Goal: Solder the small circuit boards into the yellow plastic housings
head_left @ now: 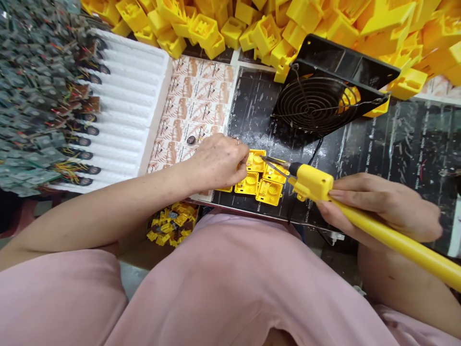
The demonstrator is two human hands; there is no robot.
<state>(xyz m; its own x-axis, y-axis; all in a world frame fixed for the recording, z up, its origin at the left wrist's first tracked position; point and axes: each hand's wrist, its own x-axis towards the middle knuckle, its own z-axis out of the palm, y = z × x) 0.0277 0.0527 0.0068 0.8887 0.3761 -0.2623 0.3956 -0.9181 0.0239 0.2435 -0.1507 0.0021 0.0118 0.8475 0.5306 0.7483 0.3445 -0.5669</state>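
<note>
My right hand (385, 204) is wrapped round a yellow soldering iron (313, 181) with a long yellow handle. Its thin metal tip reaches down to a small yellow plastic casing (255, 161) on the black work surface. Beside that casing my left hand (223, 161) is closed, its fingertips at the casing's left edge and partly hidden under the hand. Other open yellow casings (269, 192) lie grouped just below, each with a round grille inside.
A black fan (313, 103) with a wire guard stands behind the casings. Yellow housings (266, 33) are heaped along the back. At left, wired circuit boards (36, 96) lie on a white foam tray (133, 96). A box of small yellow parts (173, 223) sits below the edge.
</note>
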